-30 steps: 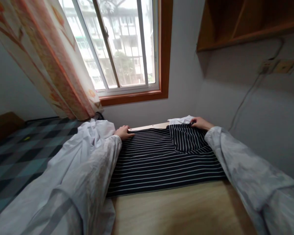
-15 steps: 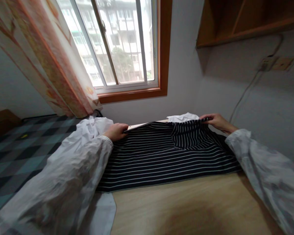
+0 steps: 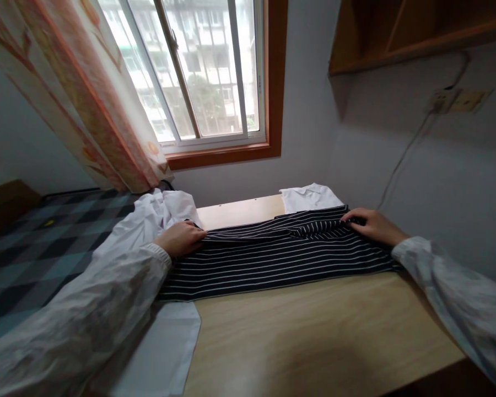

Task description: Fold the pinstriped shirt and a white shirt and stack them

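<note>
A black garment with thin white stripes (image 3: 252, 270) lies across the wooden table, with a sewn patch like a pocket near its right side. My left hand (image 3: 182, 238) is closed on the garment's upper left edge. At the upper right, my right hand (image 3: 372, 223) pinches the same edge, where the cloth is bunched and folded over. The garment's exact kind is not plain from this view. Its lower edge rests flat on the tabletop (image 3: 314, 331).
White cloth (image 3: 163, 207) is heaped at the left, partly under my left arm, and more white cloth (image 3: 312, 197) lies at the table's far right. A checkered bed (image 3: 66, 242) stands at left. A shelf (image 3: 380, 49) and a cable (image 3: 405, 154) are at right.
Both hands have lowered and drawn the garment's upper edge toward me, folding it over the cloth below. More of the far tabletop and the white cloth there now shows.
</note>
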Motion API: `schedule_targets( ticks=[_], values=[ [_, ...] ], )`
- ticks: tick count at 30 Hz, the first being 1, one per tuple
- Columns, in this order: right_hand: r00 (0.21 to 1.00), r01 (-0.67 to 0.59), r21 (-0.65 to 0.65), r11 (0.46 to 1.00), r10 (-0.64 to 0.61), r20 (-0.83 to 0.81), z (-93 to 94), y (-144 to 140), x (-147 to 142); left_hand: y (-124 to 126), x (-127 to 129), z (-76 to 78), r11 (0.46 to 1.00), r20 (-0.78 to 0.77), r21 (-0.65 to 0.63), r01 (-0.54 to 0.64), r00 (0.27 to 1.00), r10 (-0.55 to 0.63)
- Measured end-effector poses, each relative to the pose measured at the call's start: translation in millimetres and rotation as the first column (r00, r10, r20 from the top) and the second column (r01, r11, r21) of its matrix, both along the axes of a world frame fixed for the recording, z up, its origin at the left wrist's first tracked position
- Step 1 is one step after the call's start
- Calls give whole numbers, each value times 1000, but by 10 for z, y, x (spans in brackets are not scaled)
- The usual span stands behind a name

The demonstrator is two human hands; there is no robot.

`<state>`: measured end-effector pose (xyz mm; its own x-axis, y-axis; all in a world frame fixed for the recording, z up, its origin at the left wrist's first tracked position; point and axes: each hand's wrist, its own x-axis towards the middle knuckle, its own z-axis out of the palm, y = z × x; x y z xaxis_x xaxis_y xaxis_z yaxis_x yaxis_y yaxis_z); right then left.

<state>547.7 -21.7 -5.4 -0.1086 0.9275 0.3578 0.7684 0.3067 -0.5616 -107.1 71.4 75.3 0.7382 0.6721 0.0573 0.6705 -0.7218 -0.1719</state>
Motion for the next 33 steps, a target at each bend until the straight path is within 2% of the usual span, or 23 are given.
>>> schedule_targets(
  ticks=[3,8,10,13,16,20,23,26,29,33],
  values=[
    [1000,3,98,995,-5,16,13,-31,26,-45,-27,35,998,-116,-44,46,992,-51],
    [986,-91,28,995,87,146,-30,-170,30,-224,-18,81,994,-91,-55,98,991,-102],
    [986,-16,79,997,3,169,-62,-255,16,-350,0,120,991,-44,-14,135,990,-135],
    [961,192,121,974,-211,178,-144,-394,0,-591,30,138,986,18,9,164,986,-164],
    [931,324,25,946,-324,166,-265,-517,17,-834,57,48,982,50,-67,178,983,-175],
    [915,399,-121,909,-386,114,-374,-600,77,-997,63,-186,984,95,-109,138,987,-128],
    [942,332,-216,918,-336,18,-348,-616,101,-989,56,-337,981,102,-114,157,984,-145],
    [949,269,-250,930,-300,-93,-274,-645,82,-965,55,-395,974,131,-120,190,976,-175],
    [923,236,-254,938,-298,-241,-219,-706,49,-974,40,-355,967,150,-128,220,968,-201],
    [871,144,-343,928,-284,-402,-186,-809,73,-1007,-14,-253,967,168,-105,230,963,-211]
  ],
)
